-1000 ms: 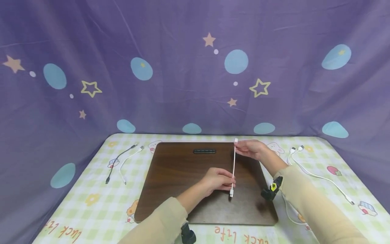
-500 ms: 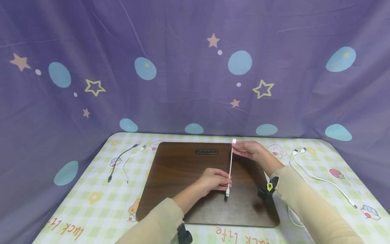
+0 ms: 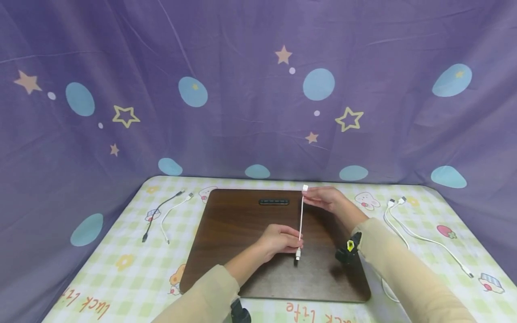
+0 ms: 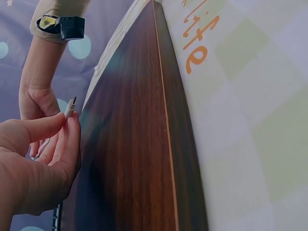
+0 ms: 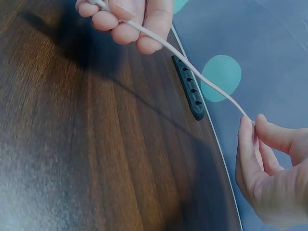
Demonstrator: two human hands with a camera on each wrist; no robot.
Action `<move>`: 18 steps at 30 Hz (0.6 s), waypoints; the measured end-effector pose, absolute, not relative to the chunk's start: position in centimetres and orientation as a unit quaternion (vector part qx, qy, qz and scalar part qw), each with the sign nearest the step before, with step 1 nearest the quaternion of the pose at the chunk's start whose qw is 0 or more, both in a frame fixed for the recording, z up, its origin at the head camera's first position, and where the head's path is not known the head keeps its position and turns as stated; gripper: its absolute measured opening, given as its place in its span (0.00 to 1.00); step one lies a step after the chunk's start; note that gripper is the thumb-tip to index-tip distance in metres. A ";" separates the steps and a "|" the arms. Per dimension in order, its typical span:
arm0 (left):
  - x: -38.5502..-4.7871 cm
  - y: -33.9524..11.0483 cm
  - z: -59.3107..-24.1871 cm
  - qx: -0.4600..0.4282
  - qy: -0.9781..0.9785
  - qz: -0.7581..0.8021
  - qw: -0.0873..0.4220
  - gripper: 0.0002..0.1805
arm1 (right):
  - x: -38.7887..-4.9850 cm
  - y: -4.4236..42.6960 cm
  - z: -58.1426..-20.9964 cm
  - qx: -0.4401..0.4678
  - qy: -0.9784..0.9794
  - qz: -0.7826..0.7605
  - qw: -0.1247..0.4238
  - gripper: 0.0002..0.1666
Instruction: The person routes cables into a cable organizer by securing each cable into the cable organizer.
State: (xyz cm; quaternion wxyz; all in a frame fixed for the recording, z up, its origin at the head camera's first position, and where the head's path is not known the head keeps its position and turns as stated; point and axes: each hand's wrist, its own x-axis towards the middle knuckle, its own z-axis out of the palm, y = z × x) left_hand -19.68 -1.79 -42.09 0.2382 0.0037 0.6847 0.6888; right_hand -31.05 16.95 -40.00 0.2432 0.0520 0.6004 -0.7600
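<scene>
A short white cable (image 3: 301,217) is stretched between two hands above a dark wooden board (image 3: 234,269). My left hand (image 3: 278,241) pinches its lower end just behind the small plug (image 3: 298,255); in the left wrist view that plug (image 4: 70,109) sticks out past thumb and fingers. Farther back, my right hand (image 3: 325,198) pinches the other end, beside the white connector (image 3: 304,188). The right wrist view shows the cable (image 5: 192,69) sagging slightly between the left hand (image 5: 132,19) and the right hand (image 5: 274,168).
A black slotted holder (image 3: 274,202) lies at the board's back edge. On the checkered cloth (image 3: 133,278) are a black cable (image 3: 155,213) and a white cable (image 3: 171,209) at the left, and more white cables (image 3: 430,239) at the right. A purple curtain (image 3: 242,89) hangs behind.
Both hands have moved somewhat left over the board with the white cable held between them. Their pinches on its two ends look the same.
</scene>
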 end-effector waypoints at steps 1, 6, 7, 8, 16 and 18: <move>-19.7 -1.9 -42.1 0.003 0.685 0.689 0.237 0.14 | -31.1 16.8 -40.1 0.052 0.603 -0.759 0.241 0.10; -19.7 -2.5 -42.1 0.001 0.687 0.688 0.232 0.14 | -31.3 16.2 -40.3 0.050 0.608 -0.759 0.229 0.17; -19.7 -2.6 -42.1 0.000 0.688 0.688 0.232 0.14 | -31.3 16.1 -40.4 0.049 0.609 -0.758 0.228 0.18; -19.7 -2.7 -42.1 0.000 0.687 0.688 0.232 0.14 | -31.4 16.0 -40.4 0.050 0.609 -0.759 0.227 0.19; -19.6 -3.0 -42.2 -0.014 0.695 0.684 0.222 0.14 | -31.8 15.2 -40.8 0.072 0.599 -0.766 0.221 0.17; -19.6 -3.1 -42.3 -0.015 0.696 0.683 0.220 0.14 | -31.9 15.0 -40.9 0.073 0.601 -0.765 0.221 0.19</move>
